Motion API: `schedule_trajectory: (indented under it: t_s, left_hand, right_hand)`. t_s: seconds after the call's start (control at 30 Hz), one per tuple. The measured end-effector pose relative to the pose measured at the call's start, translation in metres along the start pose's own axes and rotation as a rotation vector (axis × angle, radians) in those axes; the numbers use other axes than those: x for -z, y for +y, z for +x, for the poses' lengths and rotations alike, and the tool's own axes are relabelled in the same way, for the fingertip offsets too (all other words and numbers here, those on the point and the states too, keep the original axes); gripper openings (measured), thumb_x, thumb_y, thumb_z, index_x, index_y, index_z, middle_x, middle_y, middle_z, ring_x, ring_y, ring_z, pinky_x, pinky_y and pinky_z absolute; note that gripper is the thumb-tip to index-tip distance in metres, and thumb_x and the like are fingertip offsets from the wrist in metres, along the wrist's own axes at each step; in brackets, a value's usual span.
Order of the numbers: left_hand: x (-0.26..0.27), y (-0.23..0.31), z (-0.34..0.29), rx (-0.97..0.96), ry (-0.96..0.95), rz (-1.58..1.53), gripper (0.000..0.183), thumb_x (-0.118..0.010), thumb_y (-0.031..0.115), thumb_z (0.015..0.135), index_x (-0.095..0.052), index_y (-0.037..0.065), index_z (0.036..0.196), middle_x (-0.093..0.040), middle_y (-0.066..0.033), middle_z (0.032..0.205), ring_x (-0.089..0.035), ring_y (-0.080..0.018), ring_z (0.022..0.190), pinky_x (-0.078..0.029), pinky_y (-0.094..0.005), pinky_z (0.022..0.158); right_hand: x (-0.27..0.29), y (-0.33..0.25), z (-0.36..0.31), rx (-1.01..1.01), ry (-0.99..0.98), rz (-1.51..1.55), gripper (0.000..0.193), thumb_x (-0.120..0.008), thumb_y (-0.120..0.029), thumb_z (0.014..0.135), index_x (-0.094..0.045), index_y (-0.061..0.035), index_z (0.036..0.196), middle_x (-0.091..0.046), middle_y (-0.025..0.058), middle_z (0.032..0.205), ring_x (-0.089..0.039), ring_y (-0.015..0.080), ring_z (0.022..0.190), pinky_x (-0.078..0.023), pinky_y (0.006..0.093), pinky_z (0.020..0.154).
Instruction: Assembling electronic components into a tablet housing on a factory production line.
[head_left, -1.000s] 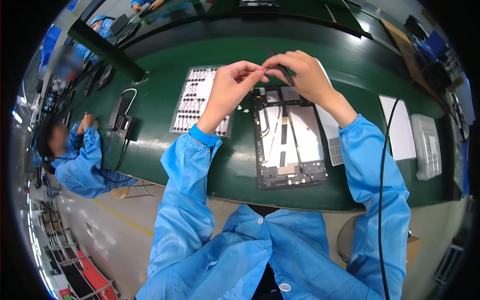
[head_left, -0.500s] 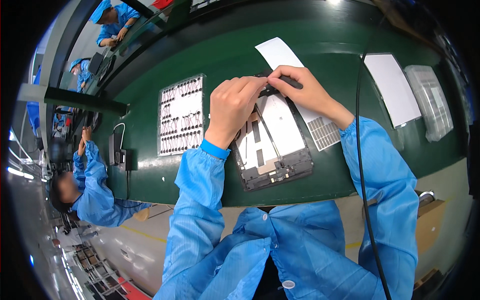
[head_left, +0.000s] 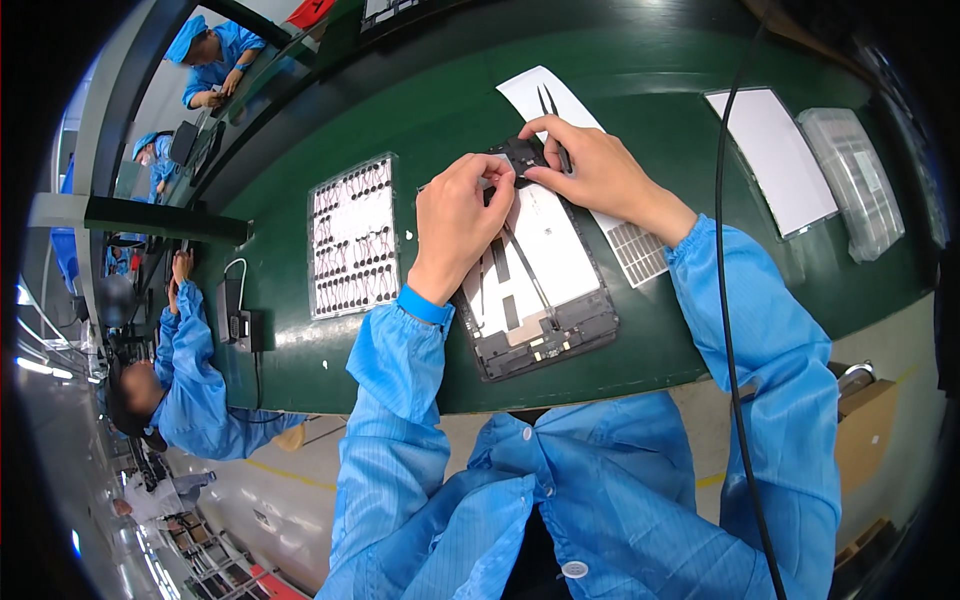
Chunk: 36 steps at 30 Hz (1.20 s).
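Head view shows the opened tablet (head_left: 550,245) at my twelve o'clock. My left hand (head_left: 455,222) pinches narrowly above its far end, on what I cannot tell; my right hand (head_left: 605,172) holds black tweezers (head_left: 553,106). This step seems fine fingerwork; next move calls for steadiness.

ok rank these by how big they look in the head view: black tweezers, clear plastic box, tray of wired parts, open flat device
1. open flat device, partly covered by the hands
2. tray of wired parts
3. clear plastic box
4. black tweezers, partly hidden by the right hand
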<state>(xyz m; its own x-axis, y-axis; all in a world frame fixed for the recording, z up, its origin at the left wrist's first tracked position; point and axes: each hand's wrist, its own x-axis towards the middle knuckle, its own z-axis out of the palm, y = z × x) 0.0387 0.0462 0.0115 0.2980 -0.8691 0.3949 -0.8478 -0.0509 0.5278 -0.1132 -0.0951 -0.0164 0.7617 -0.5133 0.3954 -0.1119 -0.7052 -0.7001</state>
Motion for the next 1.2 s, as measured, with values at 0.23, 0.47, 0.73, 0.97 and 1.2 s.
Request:
schedule_trajectory:
  t_s: [0.23,0.47,0.73,0.97,1.2]
  left_hand:
    - [-0.004,0.002,0.009,0.105,-0.063,-0.055,0.016,-0.071,0.019,0.086,-0.074,0.003,0.088,-0.073,-0.0077,0.075,-0.069,-0.0227,0.064,-0.052,-0.0344,0.060]
    - [-0.009,0.003,0.008,0.076,-0.059,-0.052,0.016,-0.072,0.018,0.085,-0.072,0.002,0.083,-0.072,-0.0084,0.072,-0.070,-0.0250,0.063,-0.054,-0.0360,0.060]
    - [-0.004,0.002,0.005,-0.193,-0.010,0.092,0.012,-0.072,0.014,0.084,-0.070,0.003,0.080,-0.068,-0.0098,0.073,-0.067,-0.0293,0.069,-0.053,-0.0410,0.064]
    - [-0.001,-0.008,0.001,-0.207,-0.050,0.007,0.012,-0.073,0.016,0.086,-0.072,0.005,0.084,-0.070,-0.0080,0.082,-0.067,-0.0285,0.077,-0.053,-0.0402,0.069]
    - [0.003,-0.010,0.002,-0.206,-0.052,0.004,0.011,-0.074,0.015,0.088,-0.075,0.005,0.094,-0.070,-0.0071,0.085,-0.066,-0.0207,0.068,-0.053,-0.0319,0.063]
  right_hand:
    - [-0.006,0.012,0.003,-0.006,0.011,0.007,0.027,-0.069,-0.017,0.093,-0.063,-0.0118,0.119,-0.061,0.0026,0.071,-0.058,0.0185,0.062,-0.044,0.0335,0.059]
    - [-0.007,0.014,0.003,-0.004,0.007,0.054,0.029,-0.070,-0.018,0.093,-0.064,-0.0116,0.121,-0.062,0.0025,0.071,-0.056,0.0162,0.060,-0.043,0.0319,0.058]
    - [-0.003,0.008,0.007,-0.073,-0.099,0.081,0.038,-0.073,-0.024,0.090,-0.063,-0.0109,0.125,-0.061,0.0009,0.073,-0.059,0.0166,0.067,-0.045,0.0316,0.063]
    - [0.008,0.018,0.029,-0.172,-0.319,0.206,0.037,-0.079,-0.023,0.087,-0.059,-0.0089,0.115,-0.058,-0.0030,0.077,-0.051,0.0083,0.071,-0.041,0.0270,0.064]
    - [0.020,0.009,0.059,-0.294,-0.523,0.054,0.039,-0.085,-0.024,0.080,-0.054,-0.0092,0.098,-0.059,-0.0008,0.077,-0.052,0.0105,0.072,-0.041,0.0282,0.065]
